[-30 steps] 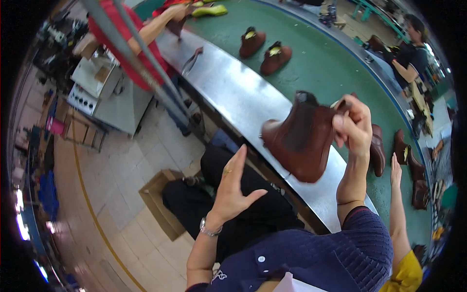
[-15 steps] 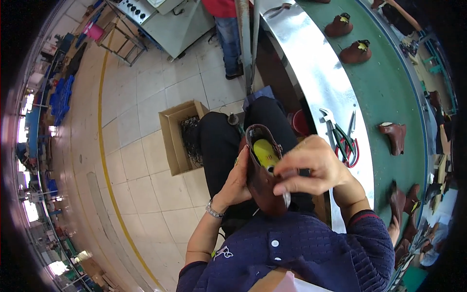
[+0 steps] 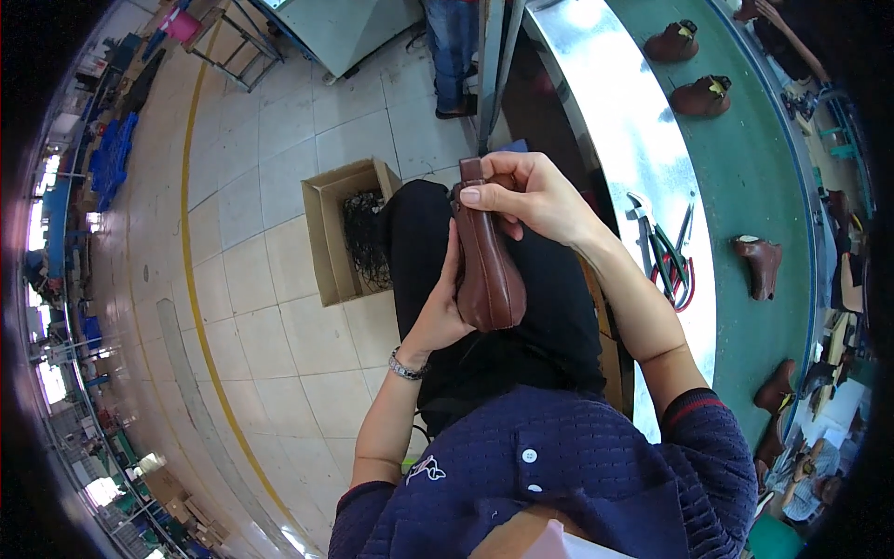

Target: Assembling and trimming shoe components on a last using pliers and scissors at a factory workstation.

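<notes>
Brown leather shows between two hands: the right hand [image 3: 526, 194] pinches the boot [image 3: 492, 284] at its top, thumb on the near face just below the pull tab [image 3: 471, 170], fingers bent behind. The left hand [image 3: 441, 312] steadies the boot's left side, lower down, fingers laid along it. The boot is over the black trousers [image 3: 563, 298] of the lap, tab end away from the body, broader end toward it. Left of the knees, an open carton [image 3: 328, 238] holds dark strands [image 3: 361, 238]. To the right, tools [image 3: 669, 252] with green and red handles lie on a metal ledge [image 3: 615, 74], beside a green surface [image 3: 736, 186] bearing more brown boots [image 3: 701, 96]
</notes>
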The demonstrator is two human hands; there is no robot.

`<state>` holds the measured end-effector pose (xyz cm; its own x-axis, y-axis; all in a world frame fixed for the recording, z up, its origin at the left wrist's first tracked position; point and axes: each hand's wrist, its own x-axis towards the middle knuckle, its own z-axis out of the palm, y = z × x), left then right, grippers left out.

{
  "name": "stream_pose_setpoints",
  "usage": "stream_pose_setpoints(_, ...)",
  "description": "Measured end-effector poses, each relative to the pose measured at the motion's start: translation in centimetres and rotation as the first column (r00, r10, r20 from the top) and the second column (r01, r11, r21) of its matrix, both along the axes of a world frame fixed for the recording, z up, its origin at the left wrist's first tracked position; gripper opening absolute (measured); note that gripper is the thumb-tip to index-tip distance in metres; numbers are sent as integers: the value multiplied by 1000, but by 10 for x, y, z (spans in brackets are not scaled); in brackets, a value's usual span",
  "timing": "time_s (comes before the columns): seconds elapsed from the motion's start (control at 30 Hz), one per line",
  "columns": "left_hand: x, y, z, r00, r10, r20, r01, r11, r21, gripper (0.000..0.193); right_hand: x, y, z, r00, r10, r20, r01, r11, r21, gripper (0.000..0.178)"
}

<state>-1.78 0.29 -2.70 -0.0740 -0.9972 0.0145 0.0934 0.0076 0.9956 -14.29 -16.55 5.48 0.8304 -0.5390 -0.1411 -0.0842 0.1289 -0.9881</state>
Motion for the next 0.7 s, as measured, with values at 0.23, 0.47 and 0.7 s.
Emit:
stream_pose_setpoints(0.23, -2, -4, -10, 999, 15, -37, -14, 1000, 25, 130, -18, 6, -9, 996, -91, 16, 92, 996, -19, 43)
stream_pose_setpoints(0.47, 1, -12, 7, 976, 163, -145, -159, 987, 36, 114, -60, 43, -31, 999, -14, -32, 2, 943, -333, 91)
stream_pose_setpoints(0.7, -7, -34, 31, 940, 290, -180, -234, 932, 277, 60, -46, 74, -40, 911, -403, -89, 251, 712, -656, 74)
